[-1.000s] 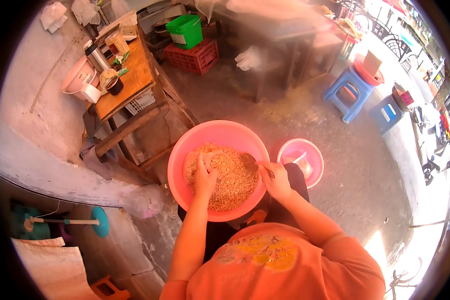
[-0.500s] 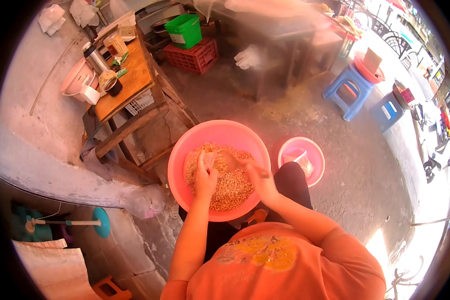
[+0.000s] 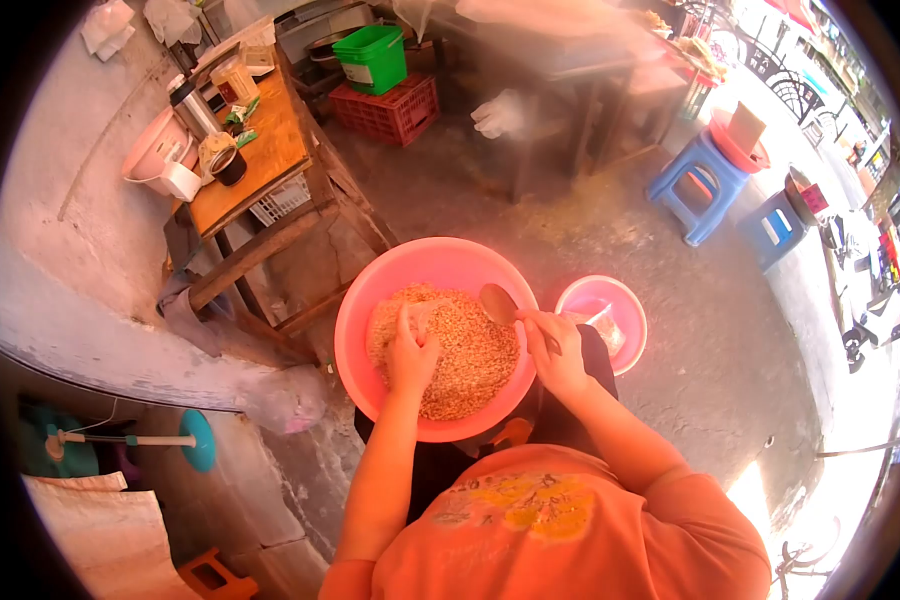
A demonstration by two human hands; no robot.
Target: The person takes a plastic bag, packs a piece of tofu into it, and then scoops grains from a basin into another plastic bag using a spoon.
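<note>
A large pink basin (image 3: 360,300) in front of my knees holds a heap of small tan-brown kernels (image 3: 460,370); their exact kind I cannot make out. My right hand (image 3: 558,355) is closed round the handle of a spoon (image 3: 498,303), whose bowl is over the basin's right side. Over the heap's left part, my left hand (image 3: 410,358) pinches what looks like a small clear plastic bag (image 3: 426,314), mostly hidden by the fingers. A smaller pink basin (image 3: 638,300) stands to the right with filled clear bags (image 3: 606,326) in it.
A wooden table (image 3: 260,150) at the left carries a thermos (image 3: 192,108) and jars. Behind are a green bin (image 3: 372,62) on a red crate (image 3: 390,108). A blue stool (image 3: 695,185) stands at the right, holding a red basin (image 3: 738,145).
My right hand has moved right with the spoon, lifting its bowl from the kernels near my left hand toward the basin's right rim. My left hand stays nearly in place.
</note>
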